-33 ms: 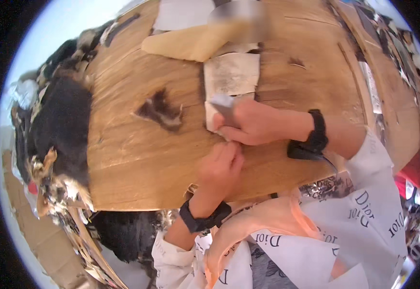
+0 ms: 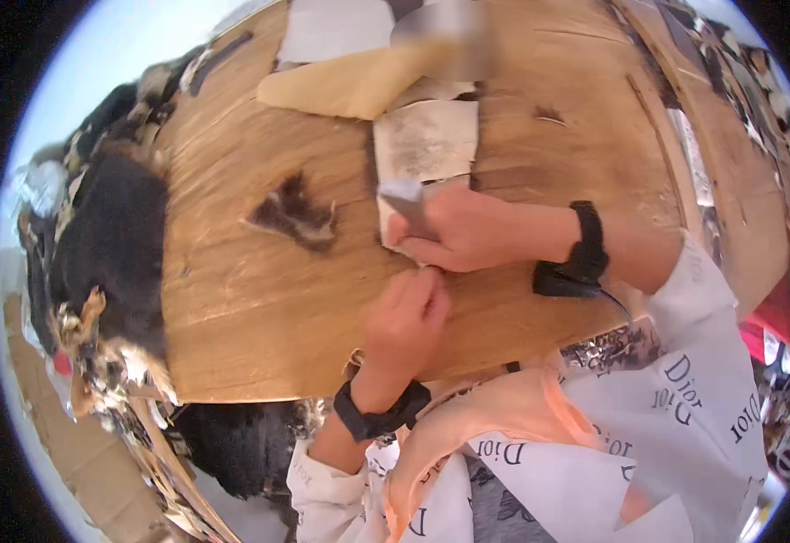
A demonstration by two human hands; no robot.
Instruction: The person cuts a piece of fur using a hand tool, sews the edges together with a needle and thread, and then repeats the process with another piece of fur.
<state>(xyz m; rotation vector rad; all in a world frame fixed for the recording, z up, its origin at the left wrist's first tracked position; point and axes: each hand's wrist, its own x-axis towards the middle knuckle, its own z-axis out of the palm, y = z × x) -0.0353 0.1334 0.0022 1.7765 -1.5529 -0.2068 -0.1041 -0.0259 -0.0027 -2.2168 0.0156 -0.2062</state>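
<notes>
My right hand (image 2: 463, 226) is closed around a grey flat tool (image 2: 406, 197), perhaps a blade, held over a pale strip of hide (image 2: 426, 140). The strip lies skin side up on the wooden board (image 2: 232, 308), dark fur showing along its edge and a split across it near my hand. Just below, my left hand (image 2: 406, 317) is closed in a pinch close to the strip's near end. Its fingertips almost meet my right hand, and what they grip is hidden. A dark fur scrap (image 2: 293, 215) lies to the left.
A tan sheet (image 2: 340, 90) and a white sheet (image 2: 336, 32) lie at the far side, beside a blurred grey round object (image 2: 440, 36). Dark pelts (image 2: 110, 244) are heaped past the board's left edge. A small fur bit (image 2: 549, 115) rests right of the strip.
The whole view has shifted slightly, so the board and strip appear a little further left. Both hands keep nearly the same place at the strip's near end.
</notes>
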